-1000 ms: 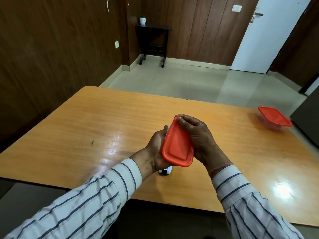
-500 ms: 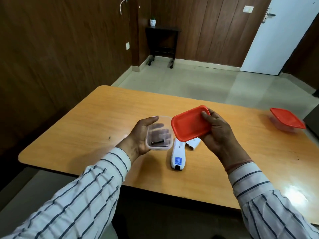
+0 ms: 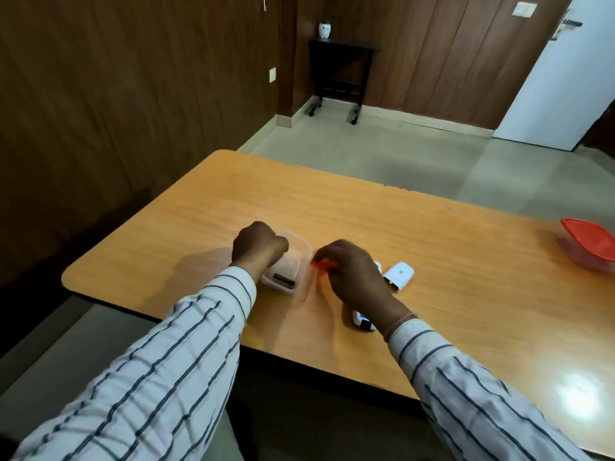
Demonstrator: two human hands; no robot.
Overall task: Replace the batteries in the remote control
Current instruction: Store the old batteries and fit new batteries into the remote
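A clear plastic container [image 3: 301,261] stands on the wooden table [image 3: 466,261], near its front left corner. The left hand [image 3: 259,244] is curled into a fist against the container's left wall and grips it there, with the back of the hand turned up. Inside the container, at the end nearest the person, lies a dark battery [image 3: 284,280]. Just right of the container, the right hand [image 3: 349,271] hovers low over the table with bent fingers pinching a red lid [image 3: 321,264]. Only a blurred red sliver of the lid shows past the fingertips. The remote control [image 3: 362,322] lies on the table to the right of the container and nearer the person. It is white and mostly hidden beneath the right hand and wrist, with its near end showing a dark patch. Its white battery cover [image 3: 401,276] lies detached a little farther right of the container, just beyond the right hand. Well to the right of the container, near the table's right side, sits a second container [image 3: 589,247] closed with a red lid of its own.
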